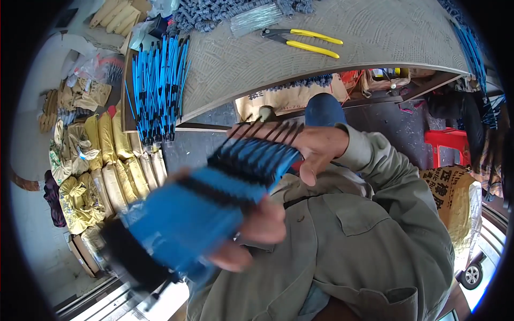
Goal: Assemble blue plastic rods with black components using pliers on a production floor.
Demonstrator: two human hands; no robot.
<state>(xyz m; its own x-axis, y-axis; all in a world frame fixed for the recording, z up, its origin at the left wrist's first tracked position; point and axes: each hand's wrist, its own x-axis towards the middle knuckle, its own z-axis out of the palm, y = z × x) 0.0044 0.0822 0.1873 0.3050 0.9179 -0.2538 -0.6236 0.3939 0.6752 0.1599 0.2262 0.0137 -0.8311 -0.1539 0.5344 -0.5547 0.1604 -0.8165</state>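
Observation:
A thick bundle of blue and black rods or cables [182, 214], blurred by motion and seemingly in clear plastic, lies slantwise before my chest. My left hand [259, 227] grips it from beneath, its fingers wrapping round the near side; the left forearm is hidden behind the bundle. Thin black ends fan out at the upper end. Across them, on the far side, stretches my right hand [316, 144], fingers extended and thumb apart. The black ends partly cover these fingers, and whether they press on them I cannot tell.
Yellow-handled cutters [313, 44] lie on the grey table [375, 37] beside clear thin strips [256, 20]. More blue bundles [158, 85] rest at its left end. Wrapped packages [115, 155] are stacked at left. A red stool [447, 145] stands at right, near another person's dark-clothed leg [465, 115].

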